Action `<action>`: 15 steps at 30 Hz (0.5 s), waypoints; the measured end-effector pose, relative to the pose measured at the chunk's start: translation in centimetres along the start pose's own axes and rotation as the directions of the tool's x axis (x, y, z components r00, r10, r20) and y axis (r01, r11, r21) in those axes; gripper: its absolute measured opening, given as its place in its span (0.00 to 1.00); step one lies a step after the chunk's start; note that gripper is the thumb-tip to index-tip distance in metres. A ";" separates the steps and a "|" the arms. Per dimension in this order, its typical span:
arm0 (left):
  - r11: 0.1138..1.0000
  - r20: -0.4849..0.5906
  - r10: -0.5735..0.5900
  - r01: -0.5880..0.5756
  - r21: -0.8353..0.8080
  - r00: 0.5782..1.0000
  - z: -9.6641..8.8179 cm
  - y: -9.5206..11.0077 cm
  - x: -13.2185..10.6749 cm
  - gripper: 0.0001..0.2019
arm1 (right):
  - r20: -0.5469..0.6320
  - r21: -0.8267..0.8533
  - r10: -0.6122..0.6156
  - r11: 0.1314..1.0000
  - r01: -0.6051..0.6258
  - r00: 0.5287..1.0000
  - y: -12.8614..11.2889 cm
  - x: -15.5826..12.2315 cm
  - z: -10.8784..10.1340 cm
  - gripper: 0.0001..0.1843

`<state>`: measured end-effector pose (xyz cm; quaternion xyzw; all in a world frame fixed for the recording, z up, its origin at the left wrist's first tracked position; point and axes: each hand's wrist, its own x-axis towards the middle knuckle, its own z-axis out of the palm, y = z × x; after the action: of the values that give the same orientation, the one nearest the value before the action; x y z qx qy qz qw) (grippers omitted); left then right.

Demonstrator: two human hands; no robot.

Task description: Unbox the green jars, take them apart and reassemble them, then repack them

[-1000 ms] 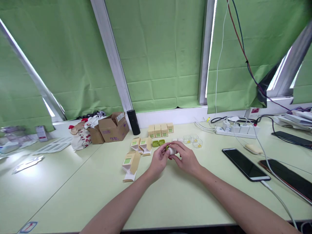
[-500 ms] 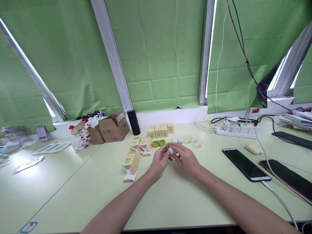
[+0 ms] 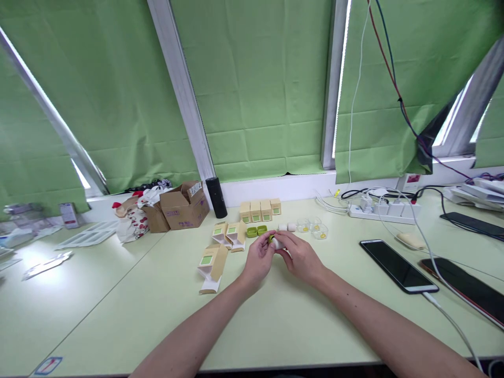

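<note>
Between the fingertips of both hands is a small white-and-green container [image 3: 277, 244], its green end toward the left. My left hand [image 3: 256, 261] is closed round the green end, and my right hand [image 3: 302, 258] pinches the white body; the fingers cover much of it. Just beyond the hands stand two small green square cups [image 3: 251, 232], with short white cylinders [image 3: 291, 227] to their right. Several clear round pieces with yellow centres [image 3: 320, 232] lie further right. An opened cream carton [image 3: 212, 265] rests left of my left hand, near two more opened cartons [image 3: 236, 234].
Several closed small cartons [image 3: 255, 211] stand in a row at the back. Left of them are a black cylinder [image 3: 216, 198] and a cardboard box [image 3: 183, 210]. A phone [image 3: 397, 266] with a cable and a power strip [image 3: 384, 212] are on the right.
Both hands keep hold of the container in nearly the same place. The fingers of my right hand have shifted slightly on it.
</note>
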<state>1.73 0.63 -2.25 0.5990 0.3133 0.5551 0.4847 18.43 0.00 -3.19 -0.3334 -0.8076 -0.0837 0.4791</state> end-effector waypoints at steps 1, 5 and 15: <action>1.000 -0.017 0.009 -0.008 0.011 1.000 0.1 0.1 0.0 0.21 | -0.001 -0.005 -0.006 1.000 0.005 1.000 -0.1 0.1 -0.1 0.19; 1.000 -0.083 0.020 -0.018 0.020 0.996 0.7 0.6 0.2 0.18 | -0.006 -0.012 -0.022 1.000 0.022 1.000 -0.3 0.4 -0.2 0.18; 0.996 -0.129 0.087 -0.085 0.024 0.988 1.0 1.0 -0.1 0.18 | -0.015 -0.009 -0.049 0.999 0.049 0.999 -0.6 0.5 -0.1 0.22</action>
<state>2.52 -0.04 -1.26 0.5791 0.3231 0.6102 0.4334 18.02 -0.25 -2.58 -0.3150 -0.8115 -0.1013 0.4817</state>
